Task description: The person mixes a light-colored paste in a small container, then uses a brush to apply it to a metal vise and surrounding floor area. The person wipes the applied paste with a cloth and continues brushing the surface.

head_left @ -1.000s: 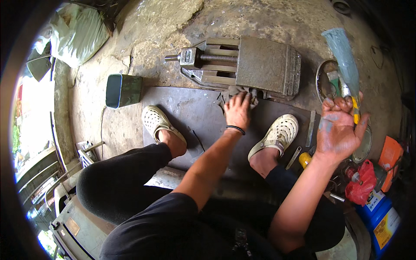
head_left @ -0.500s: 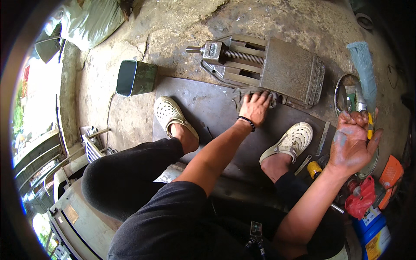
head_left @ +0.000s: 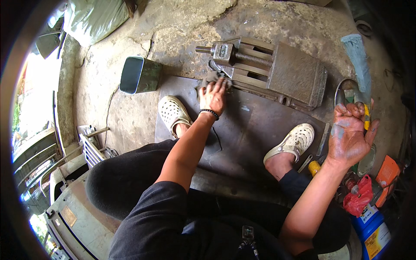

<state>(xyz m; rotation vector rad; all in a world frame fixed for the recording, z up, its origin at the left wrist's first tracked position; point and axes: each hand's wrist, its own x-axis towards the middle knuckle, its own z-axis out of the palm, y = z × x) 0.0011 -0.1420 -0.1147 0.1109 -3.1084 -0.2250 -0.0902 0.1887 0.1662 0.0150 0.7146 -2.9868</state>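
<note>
A dark grey rag is under my left hand, which presses it down with the fingers over it. It lies against the front left corner of a heavy steel machine vise, beside the end of its screw. My right hand is raised palm up at the right. Its fingers curl around the yellow handle of a paintbrush whose long head is blue-grey. Blue-grey smears mark the palm. Just behind the hand shows a round metal rim, partly hidden.
A dark steel plate lies under my clogs. A green bin stands left of the vise. At right are a flat metal bar, a wrench, a red bag, a blue container and an orange box.
My left hand has slid leftward along the vise's front edge with the rag. My right hand keeps the paintbrush in nearly the same place.
</note>
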